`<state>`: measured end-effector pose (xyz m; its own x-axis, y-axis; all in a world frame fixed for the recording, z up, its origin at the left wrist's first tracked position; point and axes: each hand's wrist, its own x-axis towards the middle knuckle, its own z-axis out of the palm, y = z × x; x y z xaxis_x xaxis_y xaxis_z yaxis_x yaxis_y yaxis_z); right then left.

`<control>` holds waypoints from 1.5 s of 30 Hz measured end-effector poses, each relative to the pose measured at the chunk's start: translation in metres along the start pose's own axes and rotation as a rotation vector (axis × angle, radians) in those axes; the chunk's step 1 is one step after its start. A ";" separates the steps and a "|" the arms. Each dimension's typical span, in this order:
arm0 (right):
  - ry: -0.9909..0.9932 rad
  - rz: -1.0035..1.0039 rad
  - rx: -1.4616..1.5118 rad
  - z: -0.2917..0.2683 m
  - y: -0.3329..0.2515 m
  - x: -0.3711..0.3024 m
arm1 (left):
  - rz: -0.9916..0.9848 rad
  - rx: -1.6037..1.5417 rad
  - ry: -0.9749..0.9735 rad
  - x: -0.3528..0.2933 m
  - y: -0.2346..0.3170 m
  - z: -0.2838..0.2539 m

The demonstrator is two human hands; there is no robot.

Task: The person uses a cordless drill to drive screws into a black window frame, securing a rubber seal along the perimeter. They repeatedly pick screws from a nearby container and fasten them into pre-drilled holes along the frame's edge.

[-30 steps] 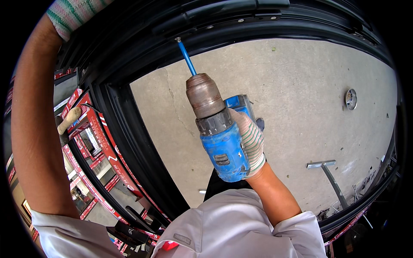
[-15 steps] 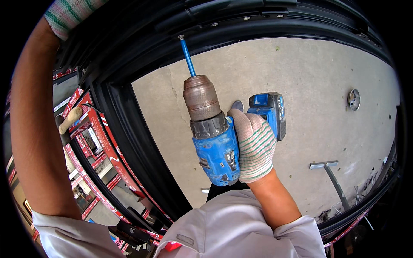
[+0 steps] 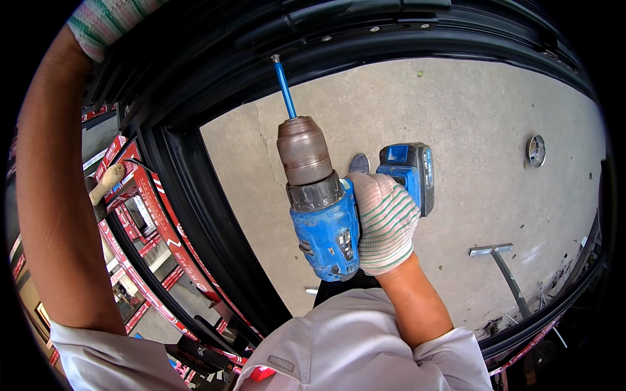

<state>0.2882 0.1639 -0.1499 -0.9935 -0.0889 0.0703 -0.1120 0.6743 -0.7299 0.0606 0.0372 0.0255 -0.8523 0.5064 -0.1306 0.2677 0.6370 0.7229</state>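
Observation:
My right hand, in a white glove striped green and pink, is wrapped round the grip of a blue cordless drill. Its metal chuck holds a long blue driver bit. At the bit's tip a small screw meets the far member of a black frame. Several screw heads show in a row to its right. My gloved left hand reaches to the frame's far left corner; its fingers are out of view, so what it touches is hidden.
Black profiles with red-and-white film lie at the left, near a wooden-handled hammer. Through the frame show a concrete floor, a round metal dish and a T-shaped metal piece. A shoe tip shows beyond the drill.
The drill's body has shifted very slightly left and toward me, and my right hand with it. The bit's tip stays at the screw. My left arm has barely moved.

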 end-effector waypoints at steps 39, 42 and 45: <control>0.238 0.136 0.354 -0.022 0.045 -0.013 | 0.025 0.403 0.155 0.016 -0.032 0.005; 0.254 0.056 0.409 -0.024 0.046 -0.007 | 0.008 0.434 0.158 0.009 -0.031 -0.002; 0.231 0.124 0.297 -0.024 0.046 -0.010 | 0.023 0.428 0.137 0.017 -0.042 -0.003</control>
<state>0.2928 0.2140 -0.1679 -0.9809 0.1698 0.0953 -0.0142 0.4256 -0.9048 0.0336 0.0166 -0.0050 -0.8881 0.4596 -0.0056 0.4243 0.8244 0.3746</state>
